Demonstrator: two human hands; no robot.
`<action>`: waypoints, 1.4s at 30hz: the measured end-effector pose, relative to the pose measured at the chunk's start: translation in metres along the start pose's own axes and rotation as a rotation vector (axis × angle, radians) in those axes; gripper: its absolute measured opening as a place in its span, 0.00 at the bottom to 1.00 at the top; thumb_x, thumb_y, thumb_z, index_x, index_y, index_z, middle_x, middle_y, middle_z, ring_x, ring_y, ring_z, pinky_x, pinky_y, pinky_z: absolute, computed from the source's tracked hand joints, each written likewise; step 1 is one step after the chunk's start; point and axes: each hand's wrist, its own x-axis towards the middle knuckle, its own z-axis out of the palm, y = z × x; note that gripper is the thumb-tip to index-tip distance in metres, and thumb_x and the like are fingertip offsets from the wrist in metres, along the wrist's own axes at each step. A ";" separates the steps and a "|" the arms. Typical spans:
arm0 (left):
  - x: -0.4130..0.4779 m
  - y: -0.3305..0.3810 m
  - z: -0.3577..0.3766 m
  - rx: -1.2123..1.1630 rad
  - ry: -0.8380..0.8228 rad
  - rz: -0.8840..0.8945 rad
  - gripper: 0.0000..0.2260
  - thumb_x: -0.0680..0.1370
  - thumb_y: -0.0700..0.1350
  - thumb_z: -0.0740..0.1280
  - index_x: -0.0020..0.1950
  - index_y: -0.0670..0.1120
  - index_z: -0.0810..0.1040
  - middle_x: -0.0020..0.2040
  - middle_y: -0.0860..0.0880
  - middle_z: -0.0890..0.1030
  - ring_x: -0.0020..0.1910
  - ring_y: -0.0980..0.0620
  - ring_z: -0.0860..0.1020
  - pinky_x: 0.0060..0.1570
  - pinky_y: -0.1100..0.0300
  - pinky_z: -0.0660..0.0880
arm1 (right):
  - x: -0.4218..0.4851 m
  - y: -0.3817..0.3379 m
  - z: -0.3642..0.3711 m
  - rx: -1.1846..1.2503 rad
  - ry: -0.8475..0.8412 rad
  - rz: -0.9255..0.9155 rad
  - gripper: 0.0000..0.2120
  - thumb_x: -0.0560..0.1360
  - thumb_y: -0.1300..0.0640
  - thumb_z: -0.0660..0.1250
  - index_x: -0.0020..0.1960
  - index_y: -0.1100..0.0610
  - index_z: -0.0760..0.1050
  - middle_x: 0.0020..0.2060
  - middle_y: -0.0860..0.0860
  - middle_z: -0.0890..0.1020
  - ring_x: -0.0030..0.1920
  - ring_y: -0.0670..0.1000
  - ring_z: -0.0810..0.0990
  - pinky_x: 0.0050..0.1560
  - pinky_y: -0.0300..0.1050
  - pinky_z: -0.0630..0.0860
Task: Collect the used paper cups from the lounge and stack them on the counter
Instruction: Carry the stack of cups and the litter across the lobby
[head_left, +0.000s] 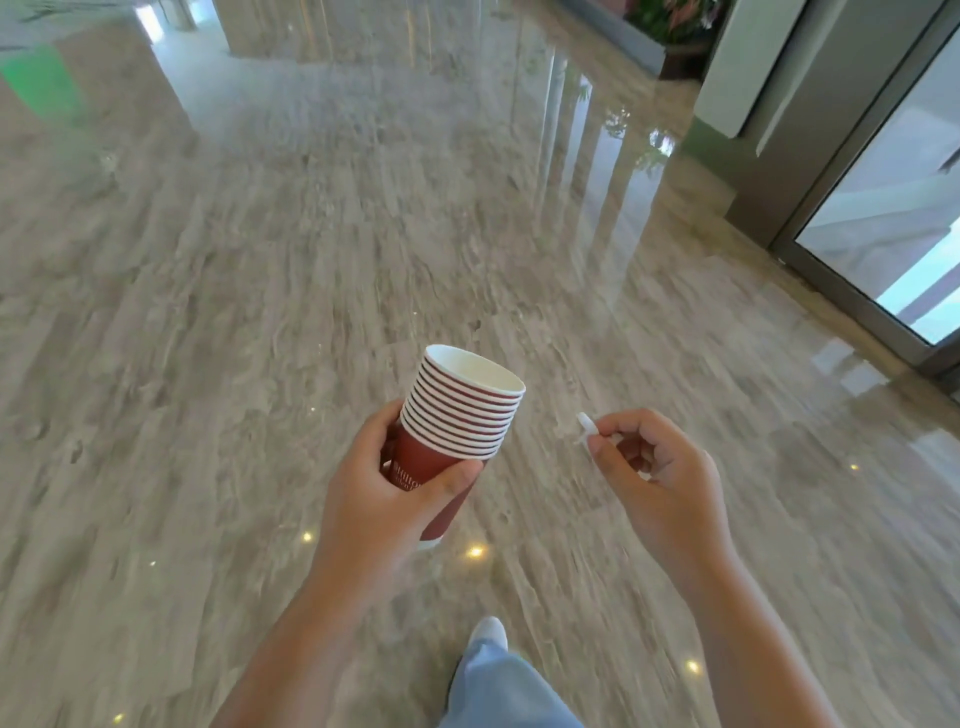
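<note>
Stack of nested red paper cups (460, 426) gripped round its lowest cup by left hand (387, 486), rims up and tilted forward for carrying across marble floor (260, 260), right hand (657, 470) pinching small white scrap (585, 424), probably litter; counter not in view.

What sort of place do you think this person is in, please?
Probably a hotel or office lobby: a wide, glossy stone floor, tall metal-framed glass doors on the right, and a potted plant at the far end.
</note>
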 end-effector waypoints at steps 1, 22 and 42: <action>0.024 0.005 0.005 0.005 -0.003 0.006 0.27 0.55 0.64 0.73 0.52 0.64 0.74 0.47 0.64 0.80 0.45 0.62 0.80 0.39 0.65 0.75 | 0.024 0.000 0.001 0.007 -0.001 -0.001 0.11 0.69 0.61 0.71 0.37 0.44 0.76 0.33 0.42 0.79 0.33 0.45 0.74 0.34 0.28 0.69; 0.475 -0.016 0.071 -0.059 -0.084 -0.039 0.28 0.52 0.64 0.74 0.51 0.65 0.74 0.47 0.66 0.79 0.45 0.64 0.79 0.36 0.68 0.76 | 0.442 0.063 0.133 -0.055 -0.015 0.044 0.15 0.69 0.63 0.71 0.36 0.43 0.75 0.32 0.38 0.78 0.32 0.44 0.73 0.34 0.29 0.69; 0.897 0.002 0.187 -0.062 -0.159 -0.029 0.33 0.53 0.64 0.73 0.57 0.60 0.74 0.47 0.62 0.81 0.45 0.65 0.79 0.36 0.73 0.74 | 0.847 0.149 0.183 -0.058 0.084 0.082 0.14 0.69 0.64 0.70 0.35 0.44 0.75 0.34 0.42 0.78 0.33 0.45 0.73 0.35 0.30 0.68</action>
